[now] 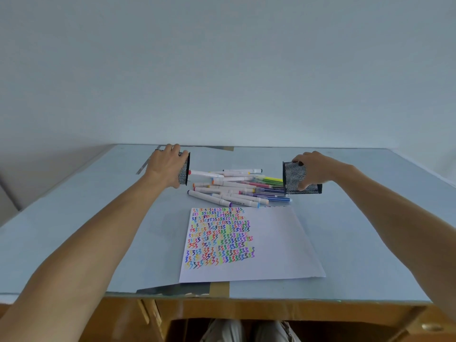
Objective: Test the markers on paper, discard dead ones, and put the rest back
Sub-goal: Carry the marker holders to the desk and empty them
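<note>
Head view: the left hand (167, 166) grips one mesh cup (184, 169) and the right hand (313, 172) another mesh cup (294, 177), both tipped sideways over the markers (237, 188) heaped on the tabletop (98, 218) beyond the scribbled paper (271, 243). Set both upright before testing.

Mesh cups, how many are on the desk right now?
2. One mesh cup lies tipped in the left hand, left of the marker pile. The other cup lies tipped in the right hand, right of the pile. None seem hidden.
</note>
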